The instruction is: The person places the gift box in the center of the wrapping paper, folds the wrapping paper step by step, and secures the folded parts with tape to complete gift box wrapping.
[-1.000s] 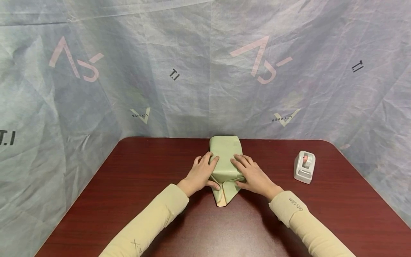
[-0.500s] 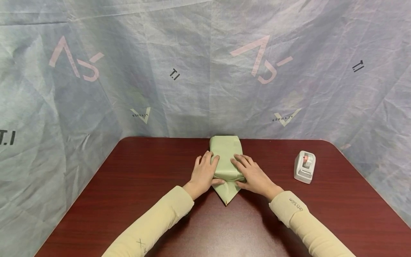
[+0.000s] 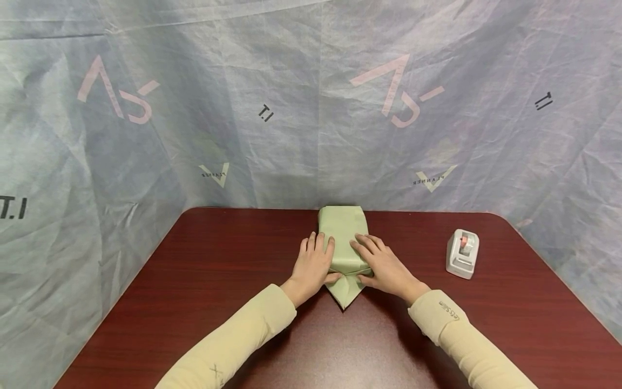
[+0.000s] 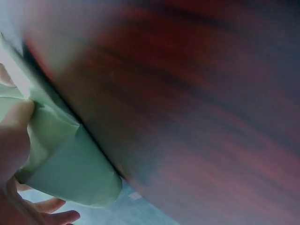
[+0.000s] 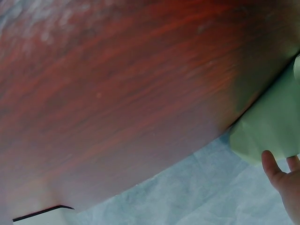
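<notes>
A parcel wrapped in light green paper (image 3: 344, 224) lies lengthwise at the far middle of the table. From its near end a pointed paper flap (image 3: 344, 294) sticks out toward the person. The left hand (image 3: 309, 270) rests its extended fingers on the parcel's left top edge, its thumb pressing at the base of the flap. On the other side, the right hand (image 3: 386, 269) lays its fingers on the right top edge, thumb at the flap's right base. In the left wrist view, the left thumb (image 4: 19, 112) presses into the folded paper. The parcel's underside is hidden.
A white tape dispenser (image 3: 462, 254) with a roll of clear tape stands to the right on the dark red wooden table (image 3: 233, 243). Behind the table's far edge hangs a grey printed cloth (image 3: 291, 140), which also covers both sides.
The left hand has shifted slightly right, its thumb moving inward. The flap's left side has folded over, so the open seam now shows as a closed point. The right hand has stayed put.
</notes>
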A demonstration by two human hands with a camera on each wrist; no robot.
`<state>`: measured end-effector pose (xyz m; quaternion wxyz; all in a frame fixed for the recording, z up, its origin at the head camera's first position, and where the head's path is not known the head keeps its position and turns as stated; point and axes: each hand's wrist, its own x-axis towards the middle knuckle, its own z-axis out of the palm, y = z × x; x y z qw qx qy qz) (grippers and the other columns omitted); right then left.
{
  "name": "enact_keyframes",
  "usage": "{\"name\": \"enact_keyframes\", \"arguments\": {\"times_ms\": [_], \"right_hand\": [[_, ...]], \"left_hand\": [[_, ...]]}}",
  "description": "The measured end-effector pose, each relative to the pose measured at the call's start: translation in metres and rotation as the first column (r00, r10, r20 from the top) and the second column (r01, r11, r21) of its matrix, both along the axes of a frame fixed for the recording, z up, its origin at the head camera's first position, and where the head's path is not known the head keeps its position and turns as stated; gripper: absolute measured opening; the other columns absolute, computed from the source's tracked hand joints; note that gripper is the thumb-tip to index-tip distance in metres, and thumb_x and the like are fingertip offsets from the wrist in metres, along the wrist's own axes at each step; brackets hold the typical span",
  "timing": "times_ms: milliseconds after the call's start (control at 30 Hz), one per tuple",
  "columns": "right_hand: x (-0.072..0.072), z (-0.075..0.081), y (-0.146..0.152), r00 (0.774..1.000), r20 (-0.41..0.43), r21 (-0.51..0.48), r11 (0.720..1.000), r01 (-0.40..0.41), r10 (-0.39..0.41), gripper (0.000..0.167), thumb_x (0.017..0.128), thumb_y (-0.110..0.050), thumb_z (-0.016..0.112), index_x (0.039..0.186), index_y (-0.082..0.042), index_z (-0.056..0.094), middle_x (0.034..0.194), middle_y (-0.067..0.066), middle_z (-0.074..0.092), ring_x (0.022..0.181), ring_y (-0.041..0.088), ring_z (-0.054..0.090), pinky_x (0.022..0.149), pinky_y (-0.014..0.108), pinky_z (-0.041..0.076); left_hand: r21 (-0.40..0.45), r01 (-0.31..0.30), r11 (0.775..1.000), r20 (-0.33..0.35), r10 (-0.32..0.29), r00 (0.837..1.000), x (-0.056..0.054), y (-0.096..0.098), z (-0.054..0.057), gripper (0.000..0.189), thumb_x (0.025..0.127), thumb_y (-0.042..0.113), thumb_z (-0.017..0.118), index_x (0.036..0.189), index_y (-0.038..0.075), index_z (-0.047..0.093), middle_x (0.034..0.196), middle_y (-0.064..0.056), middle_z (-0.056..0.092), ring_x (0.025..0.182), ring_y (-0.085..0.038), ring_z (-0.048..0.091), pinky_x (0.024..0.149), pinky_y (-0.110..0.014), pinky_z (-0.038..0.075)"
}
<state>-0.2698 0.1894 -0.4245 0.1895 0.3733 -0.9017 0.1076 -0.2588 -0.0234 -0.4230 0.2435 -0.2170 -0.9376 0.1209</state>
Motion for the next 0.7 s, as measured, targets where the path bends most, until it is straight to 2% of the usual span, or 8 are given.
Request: {"name": "enact_keyframes", "arguments": {"times_ms": [167, 300, 433, 567, 700], "right_hand": [[-0.001, 0.000, 0.000, 0.999, 0.031, 0.013, 1.000, 0.012, -0.012, 0.078, 0.074, -0.031, 0.075, 0.138, -0.008, 0.038, 0.143, 0.014, 0.034, 0.127, 0.033, 0.033, 0.088, 0.052, 0.041], [-0.001, 0.000, 0.000, 0.999, 0.039, 0.016, 1.000, 0.014, -0.015, 0.078, 0.074, -0.032, 0.075, 0.138, -0.008, 0.038, 0.143, 0.014, 0.034, 0.128, 0.033, 0.032, 0.089, 0.052, 0.041], [-0.001, 0.001, 0.000, 0.999, 0.032, 0.012, 1.000, 0.010, -0.010, 0.078, 0.073, -0.032, 0.075, 0.138, -0.007, 0.038, 0.143, 0.015, 0.035, 0.127, 0.034, 0.033, 0.088, 0.052, 0.042], [-0.001, 0.001, 0.000, 1.000, 0.013, 0.001, 1.000, 0.003, -0.003, 0.078, 0.072, -0.031, 0.076, 0.137, -0.006, 0.040, 0.142, 0.015, 0.036, 0.126, 0.035, 0.034, 0.086, 0.053, 0.042], [-0.001, 0.000, 0.000, 1.000, -0.008, -0.006, 1.000, -0.003, 0.003, 0.079, 0.071, -0.030, 0.077, 0.136, -0.005, 0.041, 0.141, 0.016, 0.037, 0.125, 0.035, 0.035, 0.085, 0.053, 0.042]], "left_hand": [[-0.004, -0.015, 1.000, 0.066, 0.015, 0.998, 0.000, 0.000, 0.001, 0.095, 0.069, 0.075, 0.050, 0.138, 0.010, 0.038, 0.134, -0.016, 0.041, 0.121, -0.032, 0.046, 0.097, -0.041, 0.039], [0.011, 0.010, 1.000, 0.139, -0.012, 0.990, -0.001, -0.003, 0.004, 0.101, 0.066, 0.076, 0.050, 0.140, 0.009, 0.034, 0.137, -0.018, 0.037, 0.122, -0.029, 0.045, 0.098, -0.042, 0.037], [0.022, 0.039, 0.999, 0.189, -0.042, 0.981, -0.002, -0.008, 0.008, 0.107, 0.060, 0.074, 0.055, 0.141, 0.009, 0.032, 0.138, -0.017, 0.036, 0.123, -0.029, 0.043, 0.098, -0.043, 0.036], [0.027, 0.040, 0.999, 0.207, -0.045, 0.977, -0.002, -0.009, 0.010, 0.113, 0.053, 0.075, 0.059, 0.141, 0.010, 0.031, 0.139, -0.016, 0.034, 0.125, -0.030, 0.040, 0.098, -0.043, 0.035], [0.038, 0.006, 0.999, 0.225, -0.014, 0.974, -0.002, -0.006, 0.008, 0.117, 0.051, 0.077, 0.059, 0.142, 0.011, 0.028, 0.140, -0.016, 0.031, 0.127, -0.031, 0.036, 0.099, -0.044, 0.033]]}}
